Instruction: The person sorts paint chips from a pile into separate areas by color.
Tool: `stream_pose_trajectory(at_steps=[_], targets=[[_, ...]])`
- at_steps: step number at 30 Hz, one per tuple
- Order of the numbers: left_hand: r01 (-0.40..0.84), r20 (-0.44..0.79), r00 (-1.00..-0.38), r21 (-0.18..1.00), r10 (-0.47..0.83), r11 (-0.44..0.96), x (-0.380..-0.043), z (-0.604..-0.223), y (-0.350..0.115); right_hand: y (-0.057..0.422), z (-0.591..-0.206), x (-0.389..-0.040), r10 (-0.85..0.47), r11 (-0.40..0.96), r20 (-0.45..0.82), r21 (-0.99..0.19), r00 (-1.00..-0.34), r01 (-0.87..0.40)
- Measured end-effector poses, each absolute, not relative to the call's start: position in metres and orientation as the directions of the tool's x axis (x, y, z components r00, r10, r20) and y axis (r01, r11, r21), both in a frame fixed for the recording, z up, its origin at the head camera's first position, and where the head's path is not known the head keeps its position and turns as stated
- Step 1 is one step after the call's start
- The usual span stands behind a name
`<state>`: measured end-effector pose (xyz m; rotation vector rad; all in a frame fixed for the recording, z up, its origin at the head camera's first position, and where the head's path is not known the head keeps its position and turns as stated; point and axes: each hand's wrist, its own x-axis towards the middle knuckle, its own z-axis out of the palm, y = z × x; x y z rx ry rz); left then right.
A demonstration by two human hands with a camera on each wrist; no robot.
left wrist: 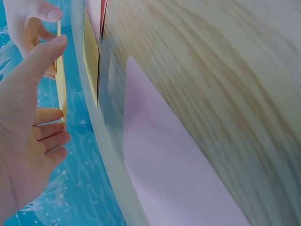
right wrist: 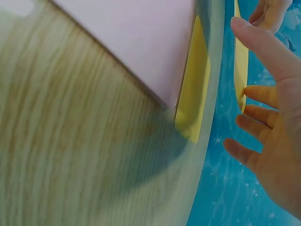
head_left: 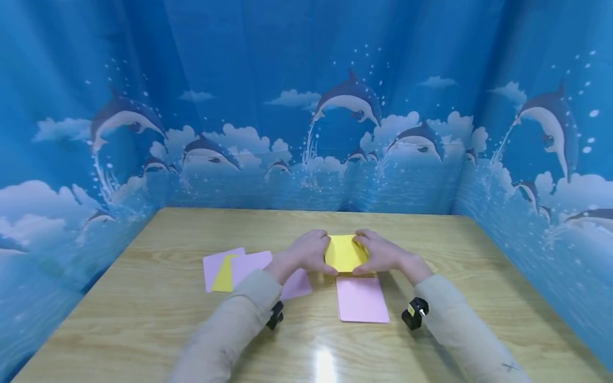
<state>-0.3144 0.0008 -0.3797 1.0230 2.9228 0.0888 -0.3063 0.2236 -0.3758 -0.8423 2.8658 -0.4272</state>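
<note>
Both hands hold a thin yellow card (head_left: pixel 346 254) by its two sides, raised over the far part of the table. On its left edge, my left hand (head_left: pixel 310 251) pinches with the thumb at the near corner and fingers at the far side. My right hand (head_left: pixel 383 254) grips the right edge the same way. The wrist views show the card edge-on and slightly bowed. Beneath it, another yellow card (right wrist: pixel 195 84) lies on the table beside a pink card stack (head_left: pixel 362 299). The right hand's lower fingers (right wrist: pixel 242 151) are spread off the card.
Left of the hands lie overlapping pink cards (head_left: pixel 251 263) with a yellow card (head_left: pixel 222 276) showing between them. One more pink card (head_left: pixel 297 286) is partly hidden by the left wrist. A blue dolphin curtain (head_left: pixel 268 106) stands around the wooden table (head_left: pixel 182 335).
</note>
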Motion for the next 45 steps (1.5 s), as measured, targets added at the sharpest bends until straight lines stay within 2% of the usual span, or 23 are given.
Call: stream_pose_trajectory(at_steps=[11, 28, 45], targets=[[0.586, -0.068, -0.798, 0.142, 0.599, 0.797, -0.322, -0.387, 0.02, 0.235, -0.384, -0.315, -0.521, 0.821, -0.087, -0.323, -0.849, -0.47], [0.52, -0.149, -0.826, 0.173, 0.544, 0.837, -0.325, -0.392, 0.035, 0.237, -0.397, -0.325, -0.5, 0.843, -0.126, -0.295, -0.857, -0.449], [0.517, -0.162, -0.823, 0.181, 0.544, 0.836, -0.327, -0.399, 0.034, 0.236, -0.398, -0.326, -0.451, 0.878, -0.181, -0.268, -0.874, -0.398]])
